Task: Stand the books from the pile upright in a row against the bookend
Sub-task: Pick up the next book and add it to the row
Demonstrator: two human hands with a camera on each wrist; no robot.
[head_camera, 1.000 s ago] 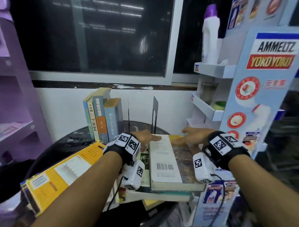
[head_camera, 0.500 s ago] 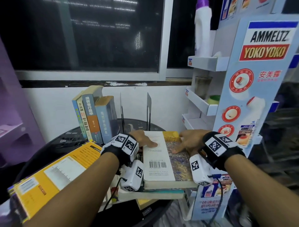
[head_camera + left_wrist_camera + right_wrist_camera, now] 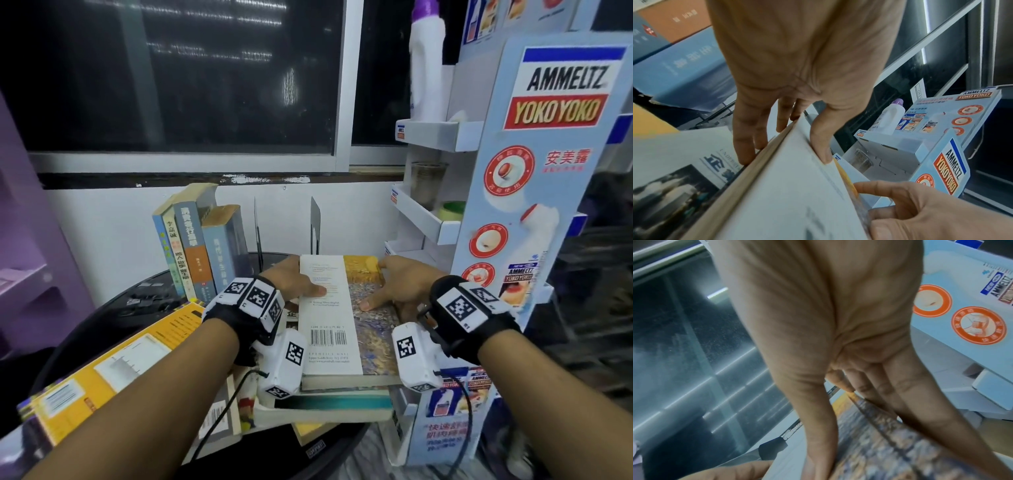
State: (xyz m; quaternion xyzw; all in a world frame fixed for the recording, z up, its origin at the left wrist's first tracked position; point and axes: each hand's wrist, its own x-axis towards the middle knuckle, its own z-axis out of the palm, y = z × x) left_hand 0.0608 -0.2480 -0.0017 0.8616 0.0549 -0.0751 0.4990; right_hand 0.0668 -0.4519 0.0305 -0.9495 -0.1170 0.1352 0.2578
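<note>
Head view: the top book lies flat, back cover up, on the pile at the near edge of the round table. The left hand clamps its left long edge, thumb on the white cover and fingers down the side. The right hand clamps the right edge the same way, thumb on the patterned strip. Behind, four books already stand in a row, leaning a little left, with two thin bookend plates upright to their right; a gap lies between the row and the nearer plate. A yellow book lies to the left under the forearm.

Left wrist view: the thumb presses the cover while the fingers tuck against the page edge, touching the magazine below.

Right wrist view: fingers run along the far edge, thumb on top.

A thick paperback like this is likely moderately heavy and fairly stiff closed, but its glossy cover may slip and the pages can fan open. Gripping both long edges near the middle, squeezing the covers shut, should keep it together while tipping it upright.
</note>
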